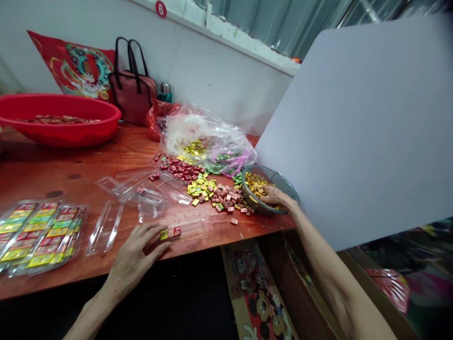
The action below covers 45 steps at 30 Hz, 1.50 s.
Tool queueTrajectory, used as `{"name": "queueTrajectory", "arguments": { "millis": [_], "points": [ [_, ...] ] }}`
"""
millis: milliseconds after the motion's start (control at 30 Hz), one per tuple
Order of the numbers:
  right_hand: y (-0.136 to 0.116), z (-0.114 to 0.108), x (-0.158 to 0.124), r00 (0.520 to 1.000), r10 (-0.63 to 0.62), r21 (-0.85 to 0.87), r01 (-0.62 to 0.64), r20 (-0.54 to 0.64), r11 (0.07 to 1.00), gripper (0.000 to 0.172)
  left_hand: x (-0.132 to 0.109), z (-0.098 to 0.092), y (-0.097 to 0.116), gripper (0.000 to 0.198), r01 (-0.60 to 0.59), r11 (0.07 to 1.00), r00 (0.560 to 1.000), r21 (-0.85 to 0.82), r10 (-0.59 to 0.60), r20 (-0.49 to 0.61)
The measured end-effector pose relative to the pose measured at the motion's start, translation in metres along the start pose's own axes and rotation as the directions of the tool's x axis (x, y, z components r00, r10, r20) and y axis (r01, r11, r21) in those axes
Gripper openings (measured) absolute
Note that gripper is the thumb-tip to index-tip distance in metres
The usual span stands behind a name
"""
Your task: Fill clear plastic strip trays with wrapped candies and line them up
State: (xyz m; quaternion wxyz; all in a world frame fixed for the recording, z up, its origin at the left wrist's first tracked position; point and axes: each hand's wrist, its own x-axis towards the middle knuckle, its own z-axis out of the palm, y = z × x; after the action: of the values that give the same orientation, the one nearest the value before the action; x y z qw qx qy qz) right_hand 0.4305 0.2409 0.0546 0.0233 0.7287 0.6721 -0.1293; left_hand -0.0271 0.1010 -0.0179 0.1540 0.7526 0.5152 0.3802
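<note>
Near the table's front edge, my left hand point(139, 248) curls its thumb and fingers around one end of a clear plastic tray point(191, 225). A few small wrapped pieces point(173, 232), yellow and red, sit in a row in that tray by the fingertips. My right hand point(274, 194) reaches into a grey bowl point(288, 185) of gold-wrapped pieces point(255, 182). Its fingers look drawn together, and their tips are among the pieces, so what they hold is hidden. Beside the bowl lie loose brown pieces point(228, 196), yellow pieces point(201, 186) and red pieces point(182, 169).
Empty clear trays point(104, 226) lie left of centre. Filled packs point(40, 236) are at the left. Behind stand a red basin point(60, 137), a handbag point(132, 94) and a clear plastic bag point(208, 130). A pale panel point(371, 123) rises at the right, above cardboard boxes point(262, 293).
</note>
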Motion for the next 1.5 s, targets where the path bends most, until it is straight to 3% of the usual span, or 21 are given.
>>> {"name": "queueTrajectory", "arguments": {
  "millis": [267, 433, 567, 767, 833, 1000, 1133, 1233, 1333, 1500],
  "points": [
    [0.015, -0.005, -0.006, 0.999, 0.004, 0.387, 0.013, -0.042, 0.922, 0.032, 0.000, 0.003, -0.006, 0.046, -0.007, 1.000, 1.000, -0.017, 0.007, -0.021],
    [0.021, -0.005, 0.002, 0.987, 0.031, 0.539, 0.061, -0.159, 0.840, 0.024, -0.002, 0.004, -0.010, 0.046, 0.017, 1.000, 1.000, -0.014, -0.018, -0.014],
    [0.018, -0.011, 0.006, 0.974, -0.011, 0.500, 0.125, -0.225, 0.857, 0.028, -0.001, 0.002, -0.008, 0.046, 0.025, 0.999, 1.000, -0.019, -0.026, -0.007],
    [-0.012, -0.016, 0.021, 0.960, -0.218, 0.251, 0.257, -0.175, 0.933, 0.065, -0.001, 0.005, -0.012, 0.045, 0.043, 0.999, 0.999, 0.007, -0.043, 0.003],
    [-0.022, -0.011, 0.025, 0.961, -0.226, 0.160, 0.251, -0.159, 0.955, 0.067, -0.002, 0.007, -0.016, 0.044, 0.043, 0.999, 0.999, 0.021, -0.043, 0.005],
    [-0.031, 0.003, 0.027, 0.979, -0.103, -0.025, 0.100, -0.178, 0.995, 0.056, -0.003, 0.010, -0.021, 0.044, 0.034, 0.999, 0.999, 0.033, -0.034, -0.010],
    [-0.031, 0.008, 0.027, 0.983, -0.022, -0.070, 0.009, -0.182, 0.997, 0.052, -0.003, 0.012, -0.021, 0.044, 0.035, 0.999, 0.999, 0.019, -0.035, -0.015],
    [-0.030, 0.009, 0.030, 0.982, 0.005, -0.048, -0.014, -0.187, 0.999, 0.050, -0.002, 0.012, -0.021, 0.045, 0.031, 0.999, 0.999, 0.013, -0.030, -0.034],
    [-0.028, 0.006, 0.032, 0.977, 0.009, 0.014, -0.006, -0.215, 1.000, 0.038, 0.000, 0.010, -0.018, 0.044, 0.006, 1.000, 0.999, 0.007, -0.006, -0.044],
    [-0.020, -0.008, 0.031, 0.947, 0.079, 0.213, -0.011, -0.312, 0.977, 0.021, 0.000, 0.003, -0.008, 0.044, 0.016, 1.000, 1.000, -0.005, -0.016, -0.003]
  ]
}}
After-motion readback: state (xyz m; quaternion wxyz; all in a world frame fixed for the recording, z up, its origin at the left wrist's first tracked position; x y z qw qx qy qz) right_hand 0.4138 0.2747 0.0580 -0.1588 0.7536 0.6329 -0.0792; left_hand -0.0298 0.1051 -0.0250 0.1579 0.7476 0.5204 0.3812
